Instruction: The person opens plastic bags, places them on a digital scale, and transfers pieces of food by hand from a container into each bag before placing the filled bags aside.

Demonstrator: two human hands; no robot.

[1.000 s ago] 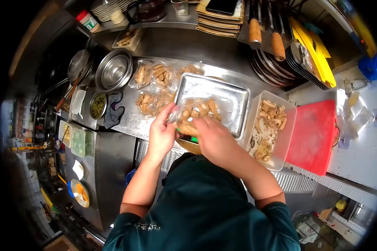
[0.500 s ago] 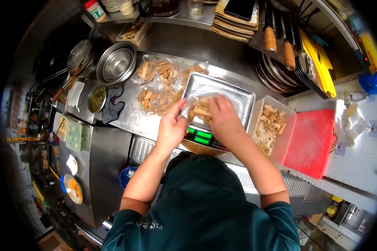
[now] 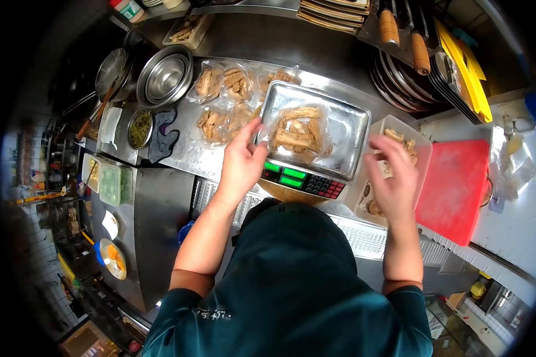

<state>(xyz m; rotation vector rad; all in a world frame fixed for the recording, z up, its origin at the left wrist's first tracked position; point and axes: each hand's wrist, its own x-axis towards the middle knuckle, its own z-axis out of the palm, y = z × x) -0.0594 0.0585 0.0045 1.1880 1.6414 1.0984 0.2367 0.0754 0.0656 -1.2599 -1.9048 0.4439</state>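
A clear bag of brown food pieces (image 3: 298, 132) lies on the left part of a metal tray (image 3: 345, 131), which sits on a digital scale (image 3: 304, 180) with lit green displays. My left hand (image 3: 243, 156) is at the tray's left edge beside the bag, fingers apart; whether it touches the bag's edge is hard to tell. Over the plastic tub (image 3: 420, 160) of brown pieces hovers my right hand (image 3: 394, 172), its fingers spread and holding nothing. Several filled bags (image 3: 237, 83) rest on the steel counter left of the scale.
A red cutting board (image 3: 452, 190) lies right of the tub. Steel bowls (image 3: 165, 76), a bowl of greens (image 3: 140, 129) and a dark cloth (image 3: 163, 140) are at the left. Wooden-handled tools (image 3: 420, 53) and stacked plates stand at the back right.
My right hand has let go of the bag and moved right, over the tub. The bag now lies on the tray, and more of the scale's keypad shows.
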